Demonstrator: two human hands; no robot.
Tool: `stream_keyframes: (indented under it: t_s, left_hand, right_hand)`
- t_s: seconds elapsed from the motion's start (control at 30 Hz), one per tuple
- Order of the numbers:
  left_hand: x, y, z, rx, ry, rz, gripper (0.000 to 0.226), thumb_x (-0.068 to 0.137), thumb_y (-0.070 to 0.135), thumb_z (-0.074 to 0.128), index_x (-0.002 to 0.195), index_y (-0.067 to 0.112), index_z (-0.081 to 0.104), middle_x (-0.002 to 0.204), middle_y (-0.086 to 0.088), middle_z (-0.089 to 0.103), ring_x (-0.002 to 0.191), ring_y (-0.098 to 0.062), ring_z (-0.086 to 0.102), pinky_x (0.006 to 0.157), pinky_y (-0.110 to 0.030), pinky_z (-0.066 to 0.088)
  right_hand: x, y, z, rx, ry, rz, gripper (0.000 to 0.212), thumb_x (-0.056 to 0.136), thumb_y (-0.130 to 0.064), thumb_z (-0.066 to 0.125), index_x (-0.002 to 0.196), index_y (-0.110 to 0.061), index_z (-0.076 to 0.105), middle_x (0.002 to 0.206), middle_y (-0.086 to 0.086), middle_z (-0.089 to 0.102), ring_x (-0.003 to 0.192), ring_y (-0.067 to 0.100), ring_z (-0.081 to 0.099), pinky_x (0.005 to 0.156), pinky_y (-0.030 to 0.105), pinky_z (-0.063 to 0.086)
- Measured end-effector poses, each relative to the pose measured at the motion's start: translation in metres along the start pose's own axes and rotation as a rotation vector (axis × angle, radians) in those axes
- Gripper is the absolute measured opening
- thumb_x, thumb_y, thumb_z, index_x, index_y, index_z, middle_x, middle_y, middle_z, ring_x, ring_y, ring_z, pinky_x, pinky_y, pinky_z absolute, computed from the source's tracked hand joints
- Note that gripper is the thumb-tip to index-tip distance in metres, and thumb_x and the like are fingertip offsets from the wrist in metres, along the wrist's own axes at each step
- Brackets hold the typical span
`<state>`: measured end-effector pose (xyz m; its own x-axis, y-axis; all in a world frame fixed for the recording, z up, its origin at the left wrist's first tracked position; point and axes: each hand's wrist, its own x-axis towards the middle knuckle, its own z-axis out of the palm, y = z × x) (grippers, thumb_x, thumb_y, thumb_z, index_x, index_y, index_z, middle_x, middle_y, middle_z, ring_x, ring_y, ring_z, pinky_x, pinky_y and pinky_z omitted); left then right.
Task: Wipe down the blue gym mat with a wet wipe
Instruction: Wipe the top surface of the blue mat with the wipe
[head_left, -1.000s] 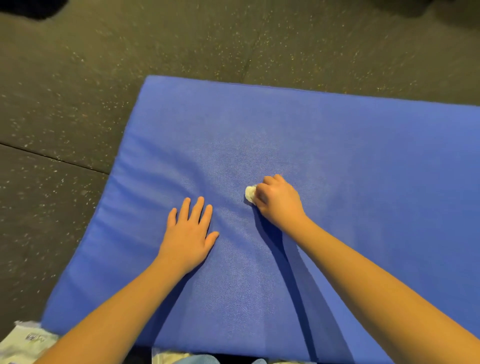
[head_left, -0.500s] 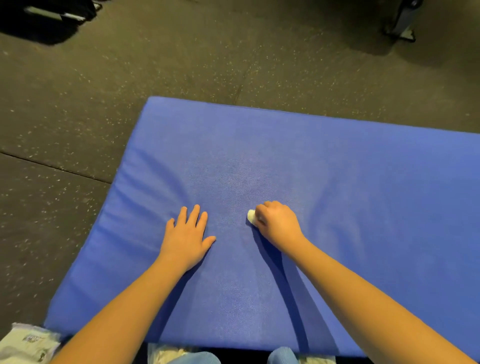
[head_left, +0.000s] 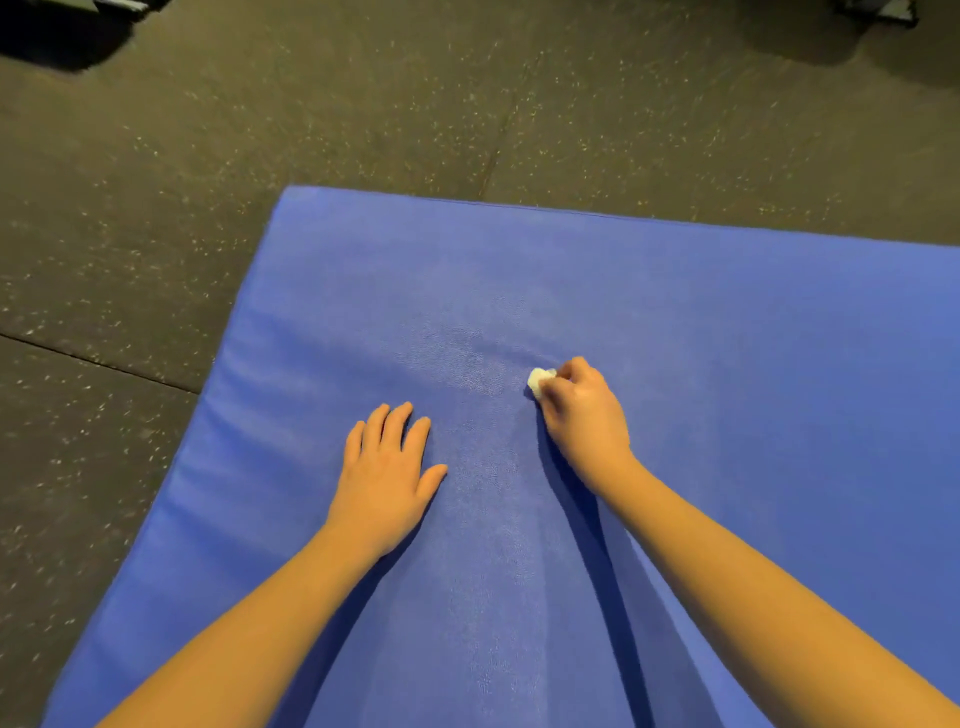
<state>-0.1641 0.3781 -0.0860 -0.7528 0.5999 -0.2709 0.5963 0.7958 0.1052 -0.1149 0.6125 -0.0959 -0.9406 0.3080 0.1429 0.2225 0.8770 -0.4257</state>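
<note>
Since the right hand pinches the wipe in curled fingers as a small wad near the middle of the mat, with the left hand flat beside it, strokes could clean only thin strips, miss the edges, or drop the wad.

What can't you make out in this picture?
Head view:
Wipe: mostly hidden in the grip of the right hand; only a blurred white end shows.
Mat: right and near edges cut off by the frame.
Dark shapes, top left and top right: cut off, too dim to name.
</note>
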Motion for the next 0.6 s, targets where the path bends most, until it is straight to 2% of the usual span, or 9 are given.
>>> stream_keyframes:
  t_s: [0.03,0.1,0.17,0.2,0.27,0.37,0.43,0.5,0.6]
  left_hand:
    - [0.005,0.000,0.001,-0.019,0.013,-0.006,0.064,0.087,0.049,0.033,0.122,0.004,0.062,0.133,-0.019,0.055,0.122,-0.042,0.053,0.095,-0.057,0.044]
    - [0.019,0.000,-0.001,-0.046,0.037,-0.016,0.071,0.088,0.052,0.024,0.137,0.008,0.051,0.148,-0.015,0.041,0.137,-0.037,0.037,0.108,-0.055,0.031]
    - [0.036,-0.003,-0.002,-0.056,0.038,-0.046,0.076,0.088,0.055,0.016,0.146,0.011,0.039,0.156,-0.011,0.029,0.144,-0.032,0.024,0.114,-0.054,0.020]
    - [0.043,-0.004,-0.003,-0.035,0.045,-0.043,0.074,0.089,0.054,0.019,0.145,0.010,0.041,0.154,-0.012,0.032,0.143,-0.033,0.027,0.112,-0.056,0.023]
    - [0.050,-0.004,-0.001,0.020,0.054,-0.019,0.067,0.091,0.049,0.027,0.139,0.008,0.049,0.148,-0.015,0.042,0.136,-0.036,0.037,0.107,-0.059,0.030]
    - [0.052,-0.006,0.001,0.011,0.103,0.005,0.062,0.091,0.047,0.033,0.133,0.006,0.052,0.141,-0.017,0.047,0.131,-0.037,0.037,0.105,-0.057,0.028]
    - [0.066,-0.009,-0.004,-0.042,0.130,0.016,0.061,0.091,0.047,0.033,0.130,0.005,0.054,0.138,-0.018,0.049,0.130,-0.037,0.038,0.105,-0.057,0.032]
    - [0.095,-0.012,-0.013,-0.078,0.152,0.009,0.065,0.091,0.048,0.031,0.133,0.003,0.052,0.141,-0.018,0.047,0.132,-0.039,0.038,0.106,-0.057,0.033]
    - [0.129,-0.007,-0.018,-0.043,0.161,-0.011,0.067,0.091,0.049,0.030,0.137,0.004,0.049,0.144,-0.018,0.044,0.135,-0.038,0.036,0.108,-0.058,0.028]
  right_hand:
    - [0.004,-0.004,0.003,0.029,0.012,0.006,0.016,0.089,-0.013,0.061,0.075,-0.006,0.057,0.081,0.005,0.044,0.068,0.026,0.044,0.048,0.029,0.038]
    - [0.001,-0.017,0.009,0.028,-0.080,-0.163,0.008,0.088,-0.010,0.059,0.083,-0.004,0.059,0.087,0.009,0.050,0.072,0.028,0.046,0.045,0.033,0.042]
    - [0.000,-0.020,0.008,-0.003,-0.197,-0.380,0.006,0.085,-0.008,0.060,0.088,-0.004,0.060,0.091,0.011,0.054,0.073,0.027,0.048,0.041,0.029,0.036]
    - [0.007,-0.015,0.006,-0.024,-0.230,-0.418,0.006,0.084,-0.009,0.061,0.088,-0.005,0.061,0.089,0.010,0.054,0.073,0.026,0.049,0.042,0.027,0.032]
    - [0.032,-0.001,0.005,-0.064,-0.193,-0.331,0.004,0.081,-0.005,0.065,0.083,-0.007,0.062,0.084,0.009,0.052,0.071,0.027,0.049,0.044,0.025,0.028]
    - [0.059,0.010,0.009,0.015,-0.048,-0.075,0.015,0.076,0.005,0.066,0.067,-0.002,0.056,0.078,0.012,0.049,0.063,0.031,0.047,0.045,0.025,0.027]
    - [0.060,0.004,0.012,0.050,-0.067,-0.133,0.014,0.081,-0.002,0.065,0.070,0.000,0.057,0.078,0.013,0.049,0.062,0.031,0.047,0.044,0.028,0.032]
    - [0.055,0.000,0.012,0.047,-0.174,-0.283,0.011,0.085,-0.009,0.063,0.080,-0.001,0.058,0.085,0.013,0.050,0.066,0.028,0.045,0.043,0.033,0.040]
    - [0.069,0.009,0.001,0.025,-0.291,-0.404,0.008,0.081,-0.003,0.065,0.080,-0.008,0.059,0.081,0.010,0.047,0.064,0.026,0.041,0.041,0.034,0.041]
